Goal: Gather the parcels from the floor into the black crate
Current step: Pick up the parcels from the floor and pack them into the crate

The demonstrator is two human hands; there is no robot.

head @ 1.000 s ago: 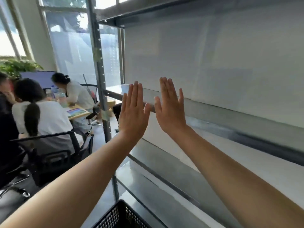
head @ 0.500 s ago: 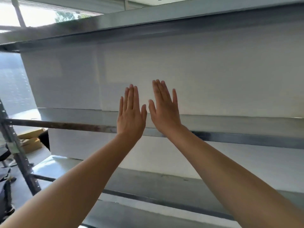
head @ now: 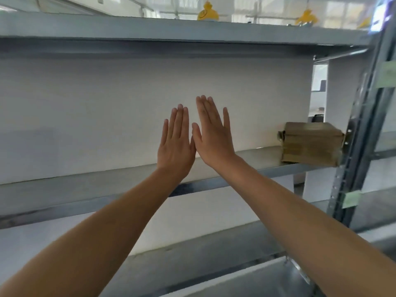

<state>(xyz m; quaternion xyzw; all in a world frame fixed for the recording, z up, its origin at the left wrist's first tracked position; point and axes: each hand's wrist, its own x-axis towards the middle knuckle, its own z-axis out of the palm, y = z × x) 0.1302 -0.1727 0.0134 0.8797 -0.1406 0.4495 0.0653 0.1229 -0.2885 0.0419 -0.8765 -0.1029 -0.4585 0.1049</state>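
Both hands are empty and spread flat, fingers straight and close together, backs toward the camera. Left hand (head: 176, 144) and right hand (head: 212, 136) are raised side by side in front of the shelving, and the thumb edges meet or nearly meet low between them; I cannot tell whether they actually touch. Two bare forearms run up to them from the bottom corners of the view.

One brown cardboard parcel (head: 310, 143) sits on the middle shelf (head: 85, 187), well to the right of the hands and tight against the upright post (head: 364, 125) at that end. Its surface is creased and it stands square on the shelf board. No crate and no floor show in this view, so where the black crate stands cannot be told.

Three grey metal shelf levels are visible: a top shelf (head: 171, 31) overhead, the middle one behind the wrists, and a lower shelf (head: 214, 254) beneath the arms. A plain white wall (head: 107, 108) closes the back of the rack. Above the top board hang two yellow lamps (head: 207, 12), blurred by bright light.

Apart from the parcel, the middle level lies bare from the left edge of the frame to the parcel. Pale green labels (head: 351, 199) are stuck on the right post.
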